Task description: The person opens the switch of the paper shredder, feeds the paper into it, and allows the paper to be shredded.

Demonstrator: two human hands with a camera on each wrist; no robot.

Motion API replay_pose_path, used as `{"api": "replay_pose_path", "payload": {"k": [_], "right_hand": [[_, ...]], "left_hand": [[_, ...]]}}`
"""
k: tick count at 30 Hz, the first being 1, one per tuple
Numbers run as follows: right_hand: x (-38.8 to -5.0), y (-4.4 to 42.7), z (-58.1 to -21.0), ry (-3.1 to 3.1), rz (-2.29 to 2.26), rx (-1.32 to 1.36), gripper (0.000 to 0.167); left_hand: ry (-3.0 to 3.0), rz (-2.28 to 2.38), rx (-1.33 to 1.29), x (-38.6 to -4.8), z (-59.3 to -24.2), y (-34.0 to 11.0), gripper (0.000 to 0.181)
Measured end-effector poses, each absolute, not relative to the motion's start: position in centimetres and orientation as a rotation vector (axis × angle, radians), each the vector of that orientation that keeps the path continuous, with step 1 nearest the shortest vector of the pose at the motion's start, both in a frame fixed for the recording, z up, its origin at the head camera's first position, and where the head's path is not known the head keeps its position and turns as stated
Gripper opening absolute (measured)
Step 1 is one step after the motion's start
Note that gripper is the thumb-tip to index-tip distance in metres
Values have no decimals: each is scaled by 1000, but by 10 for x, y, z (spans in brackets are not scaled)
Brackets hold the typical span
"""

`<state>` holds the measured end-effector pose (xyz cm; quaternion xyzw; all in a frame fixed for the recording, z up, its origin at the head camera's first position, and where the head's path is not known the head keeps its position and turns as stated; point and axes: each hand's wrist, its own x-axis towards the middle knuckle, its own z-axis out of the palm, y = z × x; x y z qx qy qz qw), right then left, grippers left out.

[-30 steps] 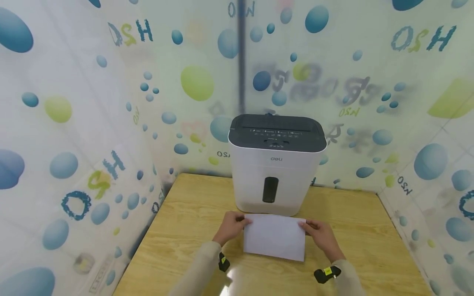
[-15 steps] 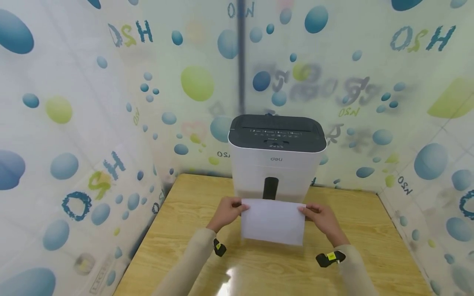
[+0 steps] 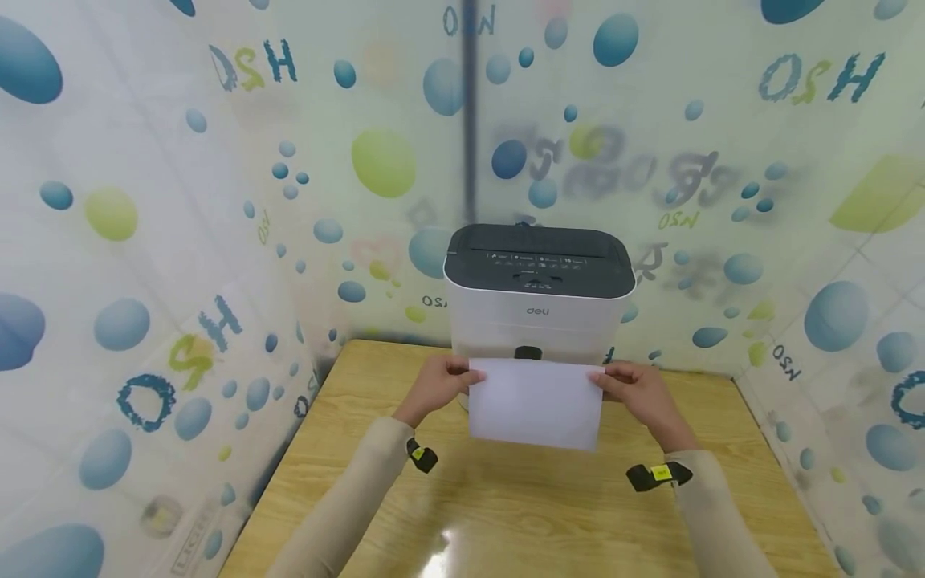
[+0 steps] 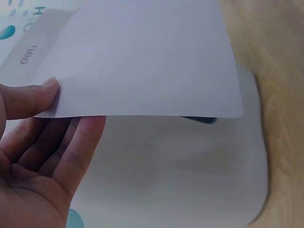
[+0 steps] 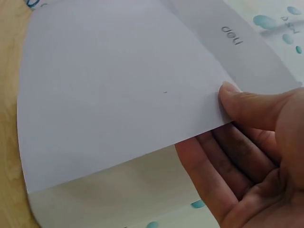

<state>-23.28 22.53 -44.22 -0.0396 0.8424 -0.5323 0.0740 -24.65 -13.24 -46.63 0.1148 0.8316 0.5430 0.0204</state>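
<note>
A white sheet of paper is held up in front of the shredder, above the table. My left hand pinches its upper left corner, thumb on the near face and fingers behind. At the upper right corner my right hand pinches it the same way. Both wrist views show the paper between thumb and curled fingers; a tiny dark mark lies on it in the right wrist view. The white shredder with a dark grey top stands behind, its lower front and most of its window hidden by the paper.
The wooden table stretches around the shredder and toward me, with a bright reflection near the front. Behind and at both sides hang pale curtains printed with blue and green dots and letters.
Both hands have risen with the paper, away from the tabletop and up the shredder's front, so that it now covers most of the dark window. The grips look the same.
</note>
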Motion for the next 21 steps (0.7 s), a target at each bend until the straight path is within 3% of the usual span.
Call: {"api": "replay_pose_path", "payload": {"k": [7, 21], "right_hand": [[-237, 228, -405, 2586, -1585, -233, 42], [-243, 236, -340, 2619, -1573, -271, 54]], "left_hand": [[2530, 1677, 372, -251, -428, -135, 17], [2537, 1583, 374, -269, -358, -136, 20]]}}
